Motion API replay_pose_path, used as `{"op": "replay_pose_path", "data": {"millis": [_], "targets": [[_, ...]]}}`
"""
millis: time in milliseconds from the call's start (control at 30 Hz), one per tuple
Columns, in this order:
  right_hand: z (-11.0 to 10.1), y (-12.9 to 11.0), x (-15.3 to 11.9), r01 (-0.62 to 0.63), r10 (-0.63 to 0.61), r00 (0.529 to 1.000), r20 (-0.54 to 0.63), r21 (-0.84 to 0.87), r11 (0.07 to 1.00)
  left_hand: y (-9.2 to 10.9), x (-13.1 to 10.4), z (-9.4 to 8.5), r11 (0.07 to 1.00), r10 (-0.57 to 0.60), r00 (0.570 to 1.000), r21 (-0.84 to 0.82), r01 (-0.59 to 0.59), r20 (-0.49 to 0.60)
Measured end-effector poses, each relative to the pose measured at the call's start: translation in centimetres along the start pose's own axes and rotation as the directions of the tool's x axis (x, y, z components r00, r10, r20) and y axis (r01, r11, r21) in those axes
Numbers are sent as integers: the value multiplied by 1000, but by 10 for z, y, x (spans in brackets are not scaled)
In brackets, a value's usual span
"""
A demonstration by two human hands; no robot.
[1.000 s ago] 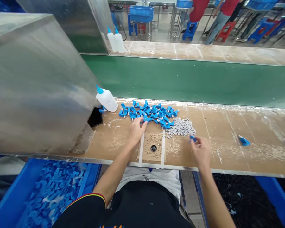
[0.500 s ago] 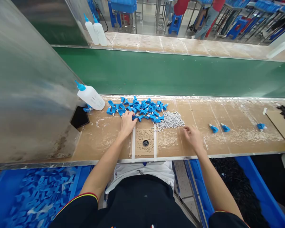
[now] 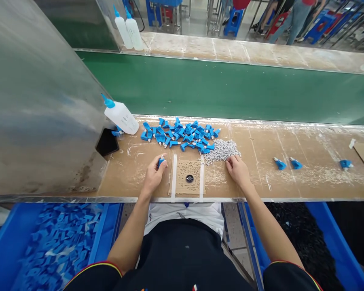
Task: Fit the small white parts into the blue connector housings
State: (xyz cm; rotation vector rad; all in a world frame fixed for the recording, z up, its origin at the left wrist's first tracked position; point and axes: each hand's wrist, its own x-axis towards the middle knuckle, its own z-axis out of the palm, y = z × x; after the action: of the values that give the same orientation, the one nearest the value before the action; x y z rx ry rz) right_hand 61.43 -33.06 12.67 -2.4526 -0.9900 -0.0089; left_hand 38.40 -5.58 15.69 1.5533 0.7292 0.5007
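My left hand (image 3: 154,173) is closed around a small blue plastic piece (image 3: 161,161) with a pale tip, held over the bench left of a taped cardboard pad (image 3: 182,188). At the near edge of a heap of small grey pieces (image 3: 223,150), my right hand (image 3: 237,169) has its fingertips pinched together. Whether a grey piece is between them is too small to see. A heap of blue plastic pieces (image 3: 177,135) lies beyond the pad. On the pad sits a round black dish (image 3: 189,178) with small shiny bits in it.
A white bottle with a blue nozzle (image 3: 121,117) and a black phone-like slab (image 3: 107,142) stand by the metal panel (image 3: 48,113). Beyond runs a green belt (image 3: 200,85). Several blue pieces (image 3: 295,163) lie to the right. Blue bins (image 3: 109,230) flank me below.
My left hand has drawn back from the blue heap with a blue piece in it. My right hand has moved left to the grey heap. The view has shifted slightly.
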Motion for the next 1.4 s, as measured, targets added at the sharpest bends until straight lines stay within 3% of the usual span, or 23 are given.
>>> {"op": "replay_pose_path", "data": {"millis": [100,300,467,567,700,1000,1400], "targets": [[-4,1,2,67,-68,993,96,13,998,-11,-6,-4,999,-3,997,-52,-1,-77],[-16,1,3,107,-129,978,162,136,985,-22,-10,-5,950,-125,991,-296,103,-56],[-20,-1,-6,-44,23,992,127,170,985,-25,-19,7,871,-185,983,-464,163,-1],[-17,-8,-10,-142,129,986,103,132,981,-26,-23,16,878,-168,983,-444,181,68],[-11,-17,-7,-186,177,979,99,86,979,-27,-25,19,899,-110,983,-407,160,145],[-5,-4,-8,18,-21,995,97,33,999,-38,-24,13,836,-64,963,-514,194,260],[9,1,-4,179,-181,983,-9,-94,979,-45,-22,13,861,-124,972,-465,206,200]]}}
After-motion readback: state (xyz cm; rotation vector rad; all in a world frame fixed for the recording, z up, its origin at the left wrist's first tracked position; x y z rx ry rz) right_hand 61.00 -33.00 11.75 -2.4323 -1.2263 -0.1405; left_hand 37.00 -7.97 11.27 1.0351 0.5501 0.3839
